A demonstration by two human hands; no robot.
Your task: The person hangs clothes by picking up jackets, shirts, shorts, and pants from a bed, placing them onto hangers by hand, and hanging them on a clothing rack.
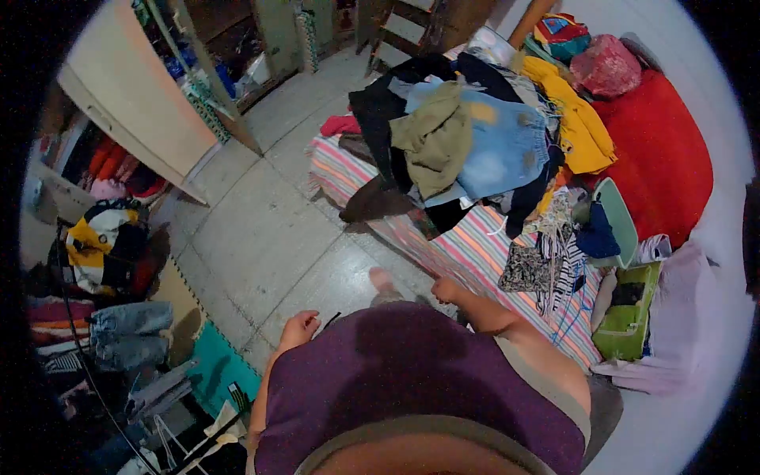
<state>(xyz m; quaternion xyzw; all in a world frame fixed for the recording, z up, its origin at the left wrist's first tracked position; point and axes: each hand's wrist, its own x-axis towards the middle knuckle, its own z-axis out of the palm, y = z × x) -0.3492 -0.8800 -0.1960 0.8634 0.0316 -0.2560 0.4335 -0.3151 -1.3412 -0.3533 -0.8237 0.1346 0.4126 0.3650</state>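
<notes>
My left hand (299,326) is at my left side, beside the purple top (380,356) I wear. Its fingers are loosely bent and a little apart, and I see nothing in it. A thin dark strip (332,320) shows just to its right, apart from the fingers. My right hand (450,290) is in front of me with its fingers curled in, and nothing sticks out of it. Closest to it is the edge of a striped bedcover (475,253). Farther along the bed lies a heap with an olive garment (433,138) on top of light blue jeans (503,146).
A yellow garment (574,119), a red cover (657,150) and a green bin (629,309) are on the right. At left are folded jeans (131,332) and a teal mat (226,364). Grey floor tiles (253,222) run between a leaning panel (138,87) and the bed.
</notes>
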